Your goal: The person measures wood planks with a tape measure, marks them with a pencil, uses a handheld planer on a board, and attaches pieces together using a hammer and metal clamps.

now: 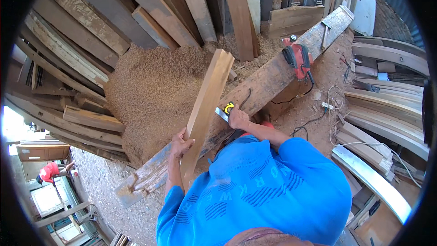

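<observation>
A long, smooth wooden beam slants up from my body across the bench plank. My left hand is closed around its lower left edge. Just right of the beam, my right hand has its fingers curled at a yellow and black tape measure and appears to grip it. A flat silver metal blade, perhaps part of a square, lies beside that hand, between it and the beam. Farther up the bench rests a red and black electric planer, with its cord hanging off the right side.
A big heap of wood shavings lies left of the bench. Boards lean along the back, and timber is stacked at right. Cords cross the floor. Another person in red bends over at far left.
</observation>
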A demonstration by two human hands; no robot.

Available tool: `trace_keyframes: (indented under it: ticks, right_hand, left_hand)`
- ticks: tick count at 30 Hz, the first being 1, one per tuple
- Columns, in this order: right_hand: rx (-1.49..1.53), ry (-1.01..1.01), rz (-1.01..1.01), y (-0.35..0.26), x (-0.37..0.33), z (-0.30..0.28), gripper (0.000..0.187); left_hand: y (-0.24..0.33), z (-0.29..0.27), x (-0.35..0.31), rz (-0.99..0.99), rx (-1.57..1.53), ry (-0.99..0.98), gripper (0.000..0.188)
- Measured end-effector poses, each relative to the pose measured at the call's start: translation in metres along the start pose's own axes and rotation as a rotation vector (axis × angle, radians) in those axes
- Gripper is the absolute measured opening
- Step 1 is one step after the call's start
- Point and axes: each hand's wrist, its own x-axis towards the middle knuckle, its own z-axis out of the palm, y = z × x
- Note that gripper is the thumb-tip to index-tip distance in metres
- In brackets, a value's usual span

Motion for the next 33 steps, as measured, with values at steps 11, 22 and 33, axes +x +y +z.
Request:
trace_keyframes:
  ticks: [11,22,33]
  right_hand:
    - [0.145,-0.150,-0.046,-0.013,-0.024,0.019,0.067]
    - [-0.134,-0.189,-0.194,0.044,-0.048,-0.021,0.073]
    - [0.118,-0.187,-0.272,0.045,-0.027,0.037,0.038]
  left_hand:
    - [-0.031,-0.004,0.002,0.017,0.401,0.023,0.072]
    - [-0.010,0.004,-0.007,-0.095,0.208,-0.009,0.071]
    - [-0.044,0.016,-0.011,0.140,0.512,0.170,0.075]
